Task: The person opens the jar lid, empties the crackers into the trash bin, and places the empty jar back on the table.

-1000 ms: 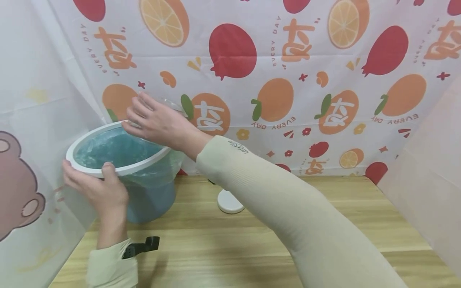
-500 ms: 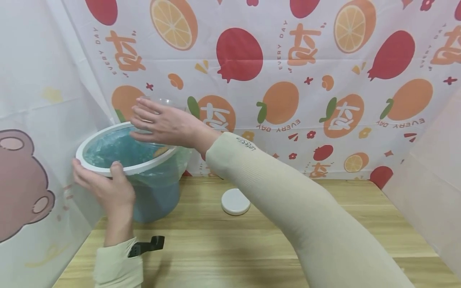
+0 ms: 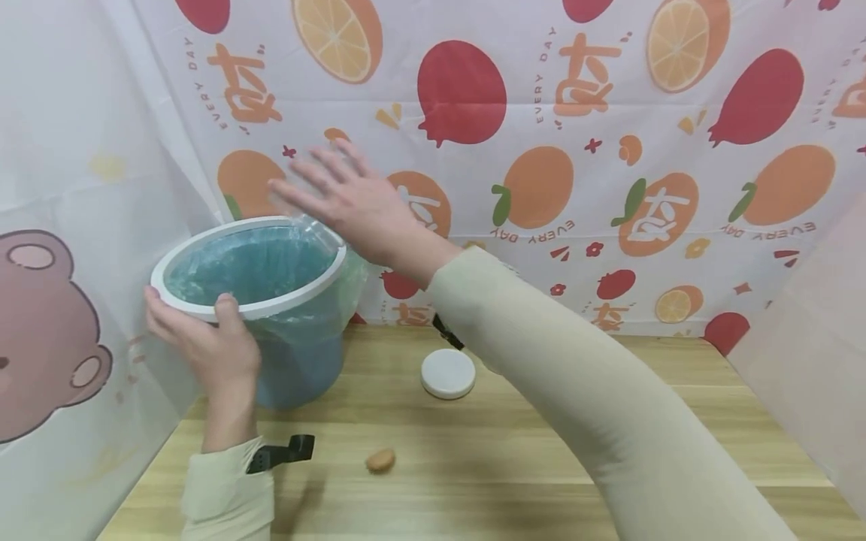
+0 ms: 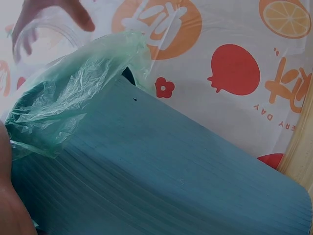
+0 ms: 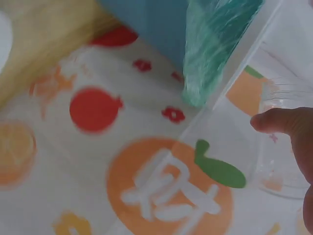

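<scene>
In the head view a blue trash can [image 3: 298, 368] with a white rim ring [image 3: 291, 299] tilts at the left. A green plastic bag [image 4: 78, 83] lines it and hangs over its side. My left hand [image 3: 213, 349] grips the near-left rim, thumb on top. Beyond the opening, at the far-right rim, my right hand [image 3: 361, 207] holds a clear jar [image 5: 281, 161]; thumb and fingers lie on either side of it in the left wrist view. Most of the jar is hidden behind the hand in the head view. A small tan oval piece [image 3: 380, 460] is over the table front.
A round white lid [image 3: 448, 373] lies on the wooden table [image 3: 528, 466], right of the can. The fruit-printed cloth [image 3: 541, 98] rises behind, and a bear-printed cloth [image 3: 135, 203] stands close along the can's left side.
My right hand has lifted and shifted right with the jar, its fingers more spread. The tan piece, seen at the can's rim half a second ago, is now over the table. My left hand keeps its grip.
</scene>
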{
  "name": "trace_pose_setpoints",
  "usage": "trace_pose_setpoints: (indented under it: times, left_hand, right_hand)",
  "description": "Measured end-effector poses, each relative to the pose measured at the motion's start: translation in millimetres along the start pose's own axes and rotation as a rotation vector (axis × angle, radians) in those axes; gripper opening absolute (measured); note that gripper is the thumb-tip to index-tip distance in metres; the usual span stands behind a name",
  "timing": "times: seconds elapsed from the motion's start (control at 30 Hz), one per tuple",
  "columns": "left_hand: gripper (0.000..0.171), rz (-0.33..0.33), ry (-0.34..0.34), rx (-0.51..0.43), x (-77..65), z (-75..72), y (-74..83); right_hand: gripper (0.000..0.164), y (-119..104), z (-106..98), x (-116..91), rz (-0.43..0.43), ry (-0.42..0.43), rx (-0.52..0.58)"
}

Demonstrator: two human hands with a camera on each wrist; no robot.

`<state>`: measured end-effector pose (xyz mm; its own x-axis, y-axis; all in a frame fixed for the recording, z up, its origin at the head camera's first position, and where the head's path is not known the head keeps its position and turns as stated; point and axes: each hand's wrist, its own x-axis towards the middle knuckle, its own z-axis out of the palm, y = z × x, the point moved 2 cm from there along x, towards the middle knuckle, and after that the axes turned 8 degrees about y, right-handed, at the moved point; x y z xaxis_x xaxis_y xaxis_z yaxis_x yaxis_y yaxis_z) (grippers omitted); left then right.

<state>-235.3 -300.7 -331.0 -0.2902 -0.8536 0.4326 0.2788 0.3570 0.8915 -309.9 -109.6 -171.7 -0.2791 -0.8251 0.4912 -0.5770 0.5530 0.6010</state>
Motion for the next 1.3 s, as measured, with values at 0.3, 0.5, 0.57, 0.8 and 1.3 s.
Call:
trace_pose_setpoints:
  times: [0.3, 0.5, 0.57, 0.8, 1.3]
  left_hand:
    - [0.087, 0.030, 0.016, -0.006, -1.4, -2.0, 4.0]
    - [0.087, 0.031, 0.006, -0.015, -1.2, -0.5, 3.6]
    - [0.087, 0.030, 0.013, -0.015, -0.9, -1.2, 3.1]
    - [0.087, 0.045, 0.021, -0.001, -0.6, -2.1, 1.9]
    - [0.086, 0.049, 0.035, -0.004, -3.0, -1.1, 2.7]
  right_hand:
    - [0.108, -1.7, 20.1, -81.5, 0.502, 0.145, 0.616]
    - [0.118, -7.6, 36.6, -138.6, 0.762, 0.205, 1.020]
    - [0.117, -9.3, 40.3, -153.3, 0.822, 0.227, 1.113]
    - [0.113, -10.9, 45.9, -209.2, 1.027, 0.198, 1.175]
    - [0.108, -32.6, 72.8, -312.7, 1.152, 0.174, 1.285]
